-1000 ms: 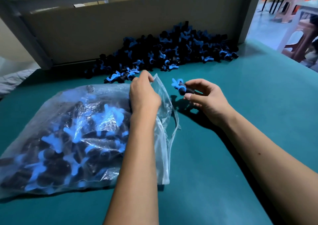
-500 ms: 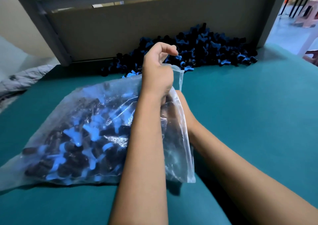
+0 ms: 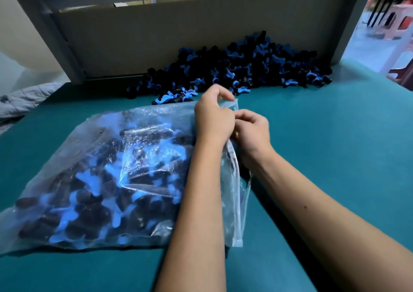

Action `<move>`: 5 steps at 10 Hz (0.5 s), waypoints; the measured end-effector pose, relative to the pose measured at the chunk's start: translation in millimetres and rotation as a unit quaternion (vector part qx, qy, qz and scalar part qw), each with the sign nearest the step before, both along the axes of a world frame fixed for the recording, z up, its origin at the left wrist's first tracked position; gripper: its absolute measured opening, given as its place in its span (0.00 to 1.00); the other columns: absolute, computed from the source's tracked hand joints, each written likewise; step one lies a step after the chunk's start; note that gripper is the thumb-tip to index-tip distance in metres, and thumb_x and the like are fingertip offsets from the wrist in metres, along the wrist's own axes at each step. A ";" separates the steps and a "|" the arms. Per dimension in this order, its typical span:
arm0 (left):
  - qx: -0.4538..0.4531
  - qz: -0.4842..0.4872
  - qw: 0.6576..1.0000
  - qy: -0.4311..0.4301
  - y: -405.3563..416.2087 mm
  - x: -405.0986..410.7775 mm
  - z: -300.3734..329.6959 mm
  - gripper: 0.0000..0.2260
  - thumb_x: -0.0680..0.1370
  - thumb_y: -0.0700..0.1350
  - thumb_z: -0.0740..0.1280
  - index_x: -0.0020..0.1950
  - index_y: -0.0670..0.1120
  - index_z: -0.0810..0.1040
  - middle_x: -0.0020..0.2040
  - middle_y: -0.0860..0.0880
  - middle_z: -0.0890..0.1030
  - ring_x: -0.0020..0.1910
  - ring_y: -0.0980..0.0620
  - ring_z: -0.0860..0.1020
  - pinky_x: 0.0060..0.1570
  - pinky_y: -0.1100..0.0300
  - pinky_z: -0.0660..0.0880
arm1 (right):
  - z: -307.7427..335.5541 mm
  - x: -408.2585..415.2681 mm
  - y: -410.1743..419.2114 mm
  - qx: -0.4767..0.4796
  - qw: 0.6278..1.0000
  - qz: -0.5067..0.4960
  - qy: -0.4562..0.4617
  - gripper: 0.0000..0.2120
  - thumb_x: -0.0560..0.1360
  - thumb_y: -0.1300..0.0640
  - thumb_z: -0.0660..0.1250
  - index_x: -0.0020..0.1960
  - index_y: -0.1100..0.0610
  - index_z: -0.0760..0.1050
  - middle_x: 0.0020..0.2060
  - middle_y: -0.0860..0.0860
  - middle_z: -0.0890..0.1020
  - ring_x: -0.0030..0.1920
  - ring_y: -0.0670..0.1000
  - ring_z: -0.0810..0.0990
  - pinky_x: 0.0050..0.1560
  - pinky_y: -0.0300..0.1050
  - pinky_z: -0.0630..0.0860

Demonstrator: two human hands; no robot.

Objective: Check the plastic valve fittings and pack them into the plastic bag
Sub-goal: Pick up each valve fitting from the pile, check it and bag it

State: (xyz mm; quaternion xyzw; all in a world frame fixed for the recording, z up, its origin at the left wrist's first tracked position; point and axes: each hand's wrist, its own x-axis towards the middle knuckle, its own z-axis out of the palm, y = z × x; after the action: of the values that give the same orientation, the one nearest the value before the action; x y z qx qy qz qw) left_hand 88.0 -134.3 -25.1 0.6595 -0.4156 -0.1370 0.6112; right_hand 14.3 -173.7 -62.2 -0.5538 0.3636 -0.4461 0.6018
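A clear zip plastic bag, stuffed with black and blue valve fittings, lies on the green table. My left hand pinches the far corner of the bag's open mouth and holds it up. My right hand is right beside it at the mouth, with fingers curled and thumb and forefinger pinched on the bag's rim; no fitting shows in it. A big heap of loose valve fittings is piled behind the bag against the back board.
The green table top stretches to the right of the bag. A grey board in a metal frame walls off the back. Pink plastic stools stand beyond the table's right edge.
My right hand carried one fitting into the bag, let it go inside and came back out to the rim. My left hand kept holding the mouth up.
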 end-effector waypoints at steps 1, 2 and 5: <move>0.167 -0.020 0.981 -0.099 -2.0 -3.6 -22.8 0.13 0.72 0.33 0.65 0.52 0.48 0.76 0.52 0.47 0.81 0.54 0.43 0.78 0.55 0.52 0.77 | 2.8 -12.4 -25.2 0.003 0.993 -0.121 0.002 0.11 0.76 0.70 0.63 0.42 0.58 0.79 0.36 0.54 0.83 0.35 0.51 0.82 0.43 0.47 0.81; 0.209 0.023 0.971 -0.111 -3.2 -11.2 -24.9 0.16 0.73 0.35 0.65 0.59 0.46 0.76 0.59 0.44 0.80 0.59 0.41 0.76 0.57 0.51 0.72 | 7.9 -3.8 -47.4 -0.080 0.984 -0.121 0.105 0.10 0.77 0.67 0.62 0.44 0.57 0.80 0.38 0.52 0.83 0.39 0.51 0.80 0.45 0.43 0.78; -0.089 0.176 0.960 0.199 1.1 14.5 6.9 0.16 0.71 0.27 0.60 0.54 0.41 0.78 0.53 0.43 0.83 0.54 0.49 0.81 0.56 0.64 0.76 | 15.8 70.7 -114.3 -0.466 0.734 0.160 0.467 0.23 0.77 0.61 0.67 0.72 0.51 0.73 0.65 0.56 0.75 0.64 0.59 0.73 0.62 0.44 0.63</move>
State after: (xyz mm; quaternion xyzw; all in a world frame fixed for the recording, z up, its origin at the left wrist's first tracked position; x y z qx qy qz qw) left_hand 102.5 -133.3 -18.2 0.6243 -0.1734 -0.1179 0.7525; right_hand 84.9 -288.0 -46.4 -0.9537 0.2511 -0.1421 0.0852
